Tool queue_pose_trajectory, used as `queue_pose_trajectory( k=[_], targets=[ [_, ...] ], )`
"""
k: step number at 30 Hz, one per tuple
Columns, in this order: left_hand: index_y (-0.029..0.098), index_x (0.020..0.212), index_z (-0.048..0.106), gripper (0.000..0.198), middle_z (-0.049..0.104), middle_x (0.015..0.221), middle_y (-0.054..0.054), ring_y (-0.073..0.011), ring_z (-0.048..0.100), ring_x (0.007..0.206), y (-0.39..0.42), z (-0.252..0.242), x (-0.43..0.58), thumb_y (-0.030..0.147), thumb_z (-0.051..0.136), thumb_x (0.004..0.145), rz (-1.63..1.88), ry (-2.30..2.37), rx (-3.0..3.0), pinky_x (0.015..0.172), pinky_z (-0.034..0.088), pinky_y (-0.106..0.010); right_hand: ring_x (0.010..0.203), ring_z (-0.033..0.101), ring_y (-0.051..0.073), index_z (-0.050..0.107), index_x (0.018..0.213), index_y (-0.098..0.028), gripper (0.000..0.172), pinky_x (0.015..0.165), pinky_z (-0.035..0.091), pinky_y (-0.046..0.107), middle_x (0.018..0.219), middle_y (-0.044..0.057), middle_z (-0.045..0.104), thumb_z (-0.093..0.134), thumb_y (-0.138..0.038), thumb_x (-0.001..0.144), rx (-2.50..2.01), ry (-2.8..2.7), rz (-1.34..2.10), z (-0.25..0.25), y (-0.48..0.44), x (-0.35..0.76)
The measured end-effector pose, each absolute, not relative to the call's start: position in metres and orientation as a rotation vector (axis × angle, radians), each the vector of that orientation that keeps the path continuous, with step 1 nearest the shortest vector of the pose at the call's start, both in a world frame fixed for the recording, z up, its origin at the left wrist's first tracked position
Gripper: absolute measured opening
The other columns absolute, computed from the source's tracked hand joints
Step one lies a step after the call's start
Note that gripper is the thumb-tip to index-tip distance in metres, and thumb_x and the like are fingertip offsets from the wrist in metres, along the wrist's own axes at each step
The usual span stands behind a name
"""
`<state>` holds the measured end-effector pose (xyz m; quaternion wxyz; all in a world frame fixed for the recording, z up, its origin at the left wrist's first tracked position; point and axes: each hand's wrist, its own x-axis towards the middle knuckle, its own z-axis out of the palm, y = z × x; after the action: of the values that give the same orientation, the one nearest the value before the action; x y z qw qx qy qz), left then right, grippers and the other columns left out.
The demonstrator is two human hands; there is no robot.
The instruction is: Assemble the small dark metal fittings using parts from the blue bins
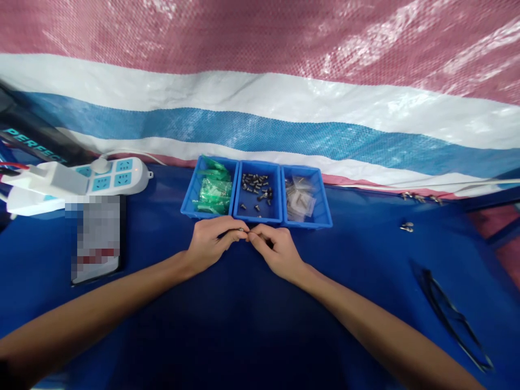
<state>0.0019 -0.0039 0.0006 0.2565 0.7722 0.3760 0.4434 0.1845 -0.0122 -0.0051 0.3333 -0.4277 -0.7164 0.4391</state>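
My left hand point(213, 239) and my right hand point(274, 246) meet fingertip to fingertip on the blue cloth, just in front of three blue bins. Both are closed in a pinch. A small metal part point(242, 230) shows between the left fingertips; what the right fingers pinch is too small to name. The left bin point(190, 194) holds green packets, the middle bin point(259, 219) holds several small dark screws, and the right bin point(323, 205) holds clear plastic bags.
A white power strip point(117, 176) with plugs lies at the far left, with a phone point(97, 238) in front of it. Black glasses point(450, 314) lie at the right. A few loose metal parts point(406, 226) sit near the striped tarp point(284, 97) at the back.
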Motion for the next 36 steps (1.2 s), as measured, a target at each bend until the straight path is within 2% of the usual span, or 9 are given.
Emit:
queue_pose_trajectory(
  k=[3, 10, 15, 21, 27, 36],
  targets=[
    [0.015, 0.084, 0.067, 0.014, 0.054, 0.052, 0.005, -0.0034, 0.047, 0.043, -0.004, 0.0, 0.001, 0.019, 0.054, 0.088, 1.18, 1.033, 2.108, 0.05, 0.041, -0.015, 0.045, 0.036, 0.005, 0.062, 0.077, -0.014, 0.022, 0.049, 0.029, 0.019, 0.051, -0.005, 0.043, 0.048, -0.026, 0.089, -1.109, -1.855, 1.161, -0.006, -0.013, 0.184],
    [0.015, 0.092, 0.066, 0.012, 0.066, 0.083, -0.004, -0.0109, 0.061, 0.074, -0.002, -0.003, 0.004, 0.021, 0.057, 0.086, 1.27, 1.018, 2.205, 0.069, 0.05, -0.021, 0.046, 0.036, 0.007, 0.06, 0.075, -0.015, 0.024, 0.05, 0.029, 0.02, 0.051, -0.005, 0.042, 0.047, -0.03, 0.089, -1.11, -1.849, 1.067, -0.012, -0.012, 0.181],
    [0.016, 0.091, 0.066, 0.017, 0.068, 0.083, -0.003, -0.0111, 0.063, 0.074, -0.001, -0.011, 0.006, 0.025, 0.052, 0.09, 1.271, 1.051, 2.323, 0.073, 0.051, -0.021, 0.05, 0.042, 0.008, 0.061, 0.073, -0.015, 0.028, 0.052, 0.032, 0.02, 0.057, -0.003, 0.051, 0.045, -0.032, 0.089, -1.128, -1.818, 0.829, -0.02, -0.01, 0.178],
    [0.017, 0.097, 0.065, 0.027, 0.069, 0.092, -0.005, -0.0148, 0.065, 0.084, 0.0, -0.018, 0.004, 0.034, 0.045, 0.092, 1.263, 1.046, 2.491, 0.076, 0.051, -0.025, 0.052, 0.044, 0.011, 0.059, 0.07, -0.015, 0.027, 0.056, 0.035, 0.022, 0.057, -0.001, 0.052, 0.044, -0.03, 0.087, -1.126, -1.773, 0.592, -0.02, -0.015, 0.173],
    [0.018, 0.097, 0.066, 0.025, 0.066, 0.082, -0.003, -0.0117, 0.062, 0.071, 0.002, -0.02, 0.002, 0.033, 0.047, 0.092, 1.295, 0.992, 2.5, 0.066, 0.05, -0.021, 0.048, 0.044, 0.01, 0.061, 0.073, -0.017, 0.025, 0.053, 0.034, 0.021, 0.054, -0.002, 0.051, 0.044, -0.03, 0.087, -1.093, -1.846, 0.521, -0.023, -0.02, 0.174],
    [0.018, 0.104, 0.066, 0.027, 0.066, 0.085, -0.003, -0.0115, 0.063, 0.074, 0.003, -0.022, -0.002, 0.033, 0.047, 0.092, 1.399, 0.949, 2.554, 0.067, 0.052, -0.021, 0.044, 0.044, 0.011, 0.057, 0.068, -0.017, 0.028, 0.049, 0.033, 0.021, 0.048, -0.003, 0.047, 0.042, -0.029, 0.088, -1.046, -1.874, 0.4, -0.024, -0.017, 0.172]
  ],
)
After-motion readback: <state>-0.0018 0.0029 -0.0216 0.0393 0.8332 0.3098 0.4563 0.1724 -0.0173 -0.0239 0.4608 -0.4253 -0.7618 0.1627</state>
